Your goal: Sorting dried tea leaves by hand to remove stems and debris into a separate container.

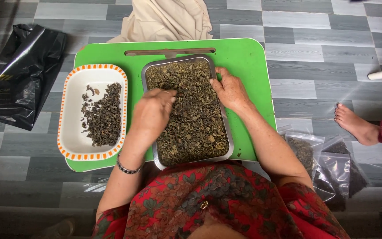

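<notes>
Where crinkled leaves (195,128) lie, hands sift.

The person wears a red garment with a dense pattern of dark green and brown flowers and leaves (217,203), a small round button at its middle. A beaded dark-and-silver bracelet (128,168) circles the left wrist; both forearms are bare.

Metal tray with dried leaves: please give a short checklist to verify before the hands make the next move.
1. Metal tray lies fully on the green table: ok.
2. Right hand steadies the tray's right rim: ok.
3. Left hand is over the dried leaves: ok.
4. Left fingers actually pinch leaves: cannot tell.
5. White dish beside the tray has free room: ok.
</notes>
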